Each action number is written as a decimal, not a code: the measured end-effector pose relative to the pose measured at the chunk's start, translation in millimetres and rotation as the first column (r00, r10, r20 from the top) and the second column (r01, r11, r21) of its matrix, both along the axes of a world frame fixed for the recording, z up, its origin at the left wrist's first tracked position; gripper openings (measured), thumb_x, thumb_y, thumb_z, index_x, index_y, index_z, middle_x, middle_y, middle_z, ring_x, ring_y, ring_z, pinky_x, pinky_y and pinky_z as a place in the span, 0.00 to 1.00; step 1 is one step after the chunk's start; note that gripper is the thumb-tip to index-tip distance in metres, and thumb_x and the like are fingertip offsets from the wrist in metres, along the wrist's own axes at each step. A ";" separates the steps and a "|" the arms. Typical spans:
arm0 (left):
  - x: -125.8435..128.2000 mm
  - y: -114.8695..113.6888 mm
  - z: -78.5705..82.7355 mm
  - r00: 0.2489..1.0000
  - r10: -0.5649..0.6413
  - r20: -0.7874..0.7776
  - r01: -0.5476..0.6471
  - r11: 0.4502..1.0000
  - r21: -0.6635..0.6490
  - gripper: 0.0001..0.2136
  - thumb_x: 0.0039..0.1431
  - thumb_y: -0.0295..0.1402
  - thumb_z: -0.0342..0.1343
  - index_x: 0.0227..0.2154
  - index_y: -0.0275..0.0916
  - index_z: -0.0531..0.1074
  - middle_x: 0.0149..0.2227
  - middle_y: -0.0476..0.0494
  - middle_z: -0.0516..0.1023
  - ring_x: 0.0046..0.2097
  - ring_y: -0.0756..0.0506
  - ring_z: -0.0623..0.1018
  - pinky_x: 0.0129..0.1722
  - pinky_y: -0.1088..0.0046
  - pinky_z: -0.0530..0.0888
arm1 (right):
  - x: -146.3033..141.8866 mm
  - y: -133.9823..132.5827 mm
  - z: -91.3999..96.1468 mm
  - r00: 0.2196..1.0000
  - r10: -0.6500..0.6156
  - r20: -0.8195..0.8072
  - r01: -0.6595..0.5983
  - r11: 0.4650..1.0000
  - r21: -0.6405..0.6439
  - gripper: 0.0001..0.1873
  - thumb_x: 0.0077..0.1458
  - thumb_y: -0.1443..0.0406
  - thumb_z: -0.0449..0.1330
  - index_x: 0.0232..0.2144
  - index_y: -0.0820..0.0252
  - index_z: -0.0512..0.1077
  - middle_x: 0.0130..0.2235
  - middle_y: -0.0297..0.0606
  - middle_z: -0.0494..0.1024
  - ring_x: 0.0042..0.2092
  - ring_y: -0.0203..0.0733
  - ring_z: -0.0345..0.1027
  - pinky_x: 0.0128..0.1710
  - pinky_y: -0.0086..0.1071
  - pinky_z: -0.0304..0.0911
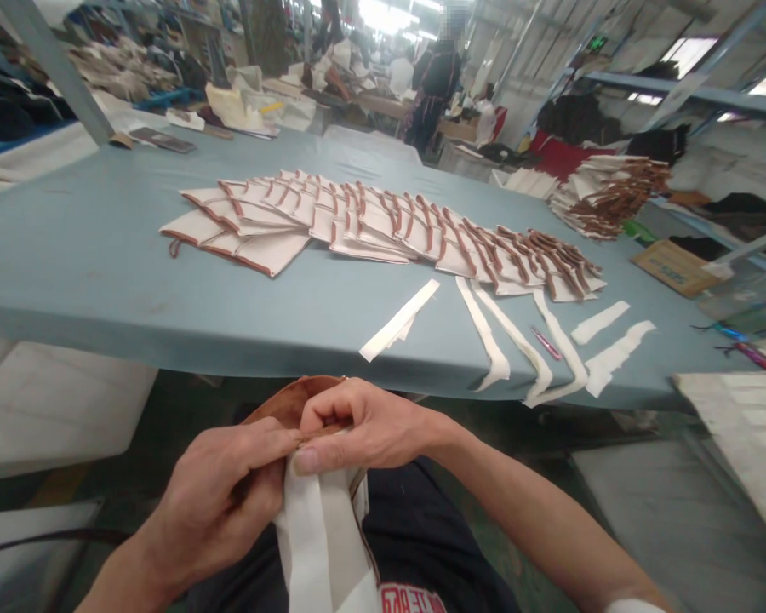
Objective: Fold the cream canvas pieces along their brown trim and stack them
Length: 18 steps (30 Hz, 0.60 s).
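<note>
Cream fabric with brown trim (345,536) is held low in the head view, over the lap (427,536) and in front of the near edge of the blue-grey tabletop (82,264). Its upper end is pinched by the left hand (220,481) and the right hand (357,426), which are brought close together there, fingers curled; the fingertips are partly hidden. On the tabletop, a long overlapping row of brown-edged cream pieces (357,217) is laid out. Between the row and the near edge, pale strips (399,322) are scattered, and a small pink tool (545,342) is set among them. At the far left corner, a dark flat object (162,140) is placed.
</note>
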State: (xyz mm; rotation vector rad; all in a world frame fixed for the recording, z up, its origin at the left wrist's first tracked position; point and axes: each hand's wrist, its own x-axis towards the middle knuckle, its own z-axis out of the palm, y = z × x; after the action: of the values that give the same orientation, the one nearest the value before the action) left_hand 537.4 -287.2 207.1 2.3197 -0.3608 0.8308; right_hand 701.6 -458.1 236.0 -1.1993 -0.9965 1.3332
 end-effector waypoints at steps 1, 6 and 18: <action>0.2 0.5 -5.9 1.000 -0.021 0.023 0.021 1.000 -0.007 0.17 0.71 0.21 0.53 0.53 0.50 0.76 0.28 0.55 0.85 0.26 0.48 0.85 0.28 0.76 0.78 | -3.0 -0.5 -2.5 0.998 -0.013 -0.063 0.011 1.000 -0.023 0.32 0.57 0.41 0.76 0.27 0.59 0.68 0.27 0.24 0.64 0.28 0.30 0.52 0.28 0.30 0.47; 8.7 1.6 -17.2 0.991 -0.031 0.132 0.031 1.000 0.005 0.17 0.74 0.21 0.53 0.54 0.49 0.77 0.34 0.49 0.89 0.30 0.46 0.87 0.32 0.73 0.83 | -20.0 -0.4 -12.9 0.958 -0.168 -0.233 0.166 0.986 -0.029 0.40 0.55 0.30 0.71 0.27 0.58 0.68 0.26 0.24 0.63 0.26 0.29 0.50 0.25 0.30 0.45; -6.5 5.2 0.6 0.994 0.100 -0.041 -0.103 0.992 -0.070 0.11 0.75 0.28 0.52 0.48 0.46 0.79 0.37 0.50 0.88 0.32 0.47 0.86 0.33 0.76 0.81 | -5.3 -19.7 35.1 0.656 -0.194 0.729 -0.060 0.950 0.306 0.15 0.78 0.62 0.55 0.36 0.58 0.74 0.33 0.33 0.78 0.35 0.36 0.69 0.37 0.30 0.61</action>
State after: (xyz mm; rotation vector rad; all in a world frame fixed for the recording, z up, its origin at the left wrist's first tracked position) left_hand 530.9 -282.0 207.7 2.2989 -0.1945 0.8341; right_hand 696.4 -477.8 271.2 -1.5590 -1.6599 0.5308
